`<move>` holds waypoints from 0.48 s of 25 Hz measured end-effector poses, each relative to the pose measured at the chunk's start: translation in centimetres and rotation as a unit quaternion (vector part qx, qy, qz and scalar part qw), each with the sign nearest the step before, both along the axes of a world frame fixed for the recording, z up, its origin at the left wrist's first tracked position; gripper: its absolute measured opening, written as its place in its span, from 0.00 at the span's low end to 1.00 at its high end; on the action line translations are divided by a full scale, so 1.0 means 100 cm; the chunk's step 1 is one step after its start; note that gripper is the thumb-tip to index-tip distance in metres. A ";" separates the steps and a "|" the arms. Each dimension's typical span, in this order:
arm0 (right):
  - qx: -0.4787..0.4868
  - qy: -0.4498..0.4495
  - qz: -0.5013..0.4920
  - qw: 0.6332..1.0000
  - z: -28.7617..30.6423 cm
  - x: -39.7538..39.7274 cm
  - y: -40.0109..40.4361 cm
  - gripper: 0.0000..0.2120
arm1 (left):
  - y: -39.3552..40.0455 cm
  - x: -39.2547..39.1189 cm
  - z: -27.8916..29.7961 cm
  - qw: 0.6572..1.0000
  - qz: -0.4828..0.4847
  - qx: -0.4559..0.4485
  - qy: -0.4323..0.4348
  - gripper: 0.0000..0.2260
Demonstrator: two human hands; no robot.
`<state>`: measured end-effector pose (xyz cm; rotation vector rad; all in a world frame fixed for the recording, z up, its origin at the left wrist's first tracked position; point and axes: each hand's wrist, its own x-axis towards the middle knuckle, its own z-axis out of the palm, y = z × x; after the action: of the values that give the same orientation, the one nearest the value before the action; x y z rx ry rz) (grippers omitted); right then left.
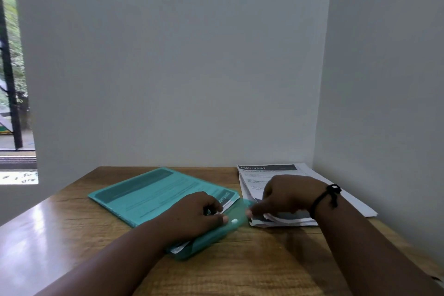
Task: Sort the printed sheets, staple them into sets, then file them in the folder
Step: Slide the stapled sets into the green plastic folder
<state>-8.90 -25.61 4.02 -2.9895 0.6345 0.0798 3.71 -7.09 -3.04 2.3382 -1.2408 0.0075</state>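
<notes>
On the wooden desk (pixel 72 228) by the wall corner, teal folder (pixel 144 192) lies flat, printed sheets visible inside and poking out its open end. Left hand (pixel 194 214) rests on folder, fingers curled pinching the sheet edge near the flap snap. Right hand (pixel 286 197), black wristband (pixel 324 198), pinches the near edge of loose sheet stack (pixel 276 173) just beside the folder.

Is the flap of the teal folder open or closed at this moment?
Open. The folder's flap lies spread on the table, its white snap unfastened, and sheets stick out of the mouth by the left hand.
</notes>
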 end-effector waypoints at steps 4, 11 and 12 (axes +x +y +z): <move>-0.062 -0.181 -0.024 0.981 -0.026 0.041 -0.006 0.16 | -0.001 -0.003 0.002 1.000 -0.003 0.015 -0.007 0.15; -0.069 -0.180 -0.065 0.979 -0.023 0.126 -0.023 0.10 | 0.001 -0.003 0.005 1.000 0.007 0.015 0.009 0.27; -0.065 -0.171 -0.078 0.980 -0.025 0.140 -0.027 0.12 | 0.004 0.000 0.006 1.000 0.013 0.002 0.019 0.31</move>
<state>5.09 -28.31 1.49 -2.9507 0.8534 -0.4923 3.74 -6.72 -2.45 2.3479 -1.1927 -0.0310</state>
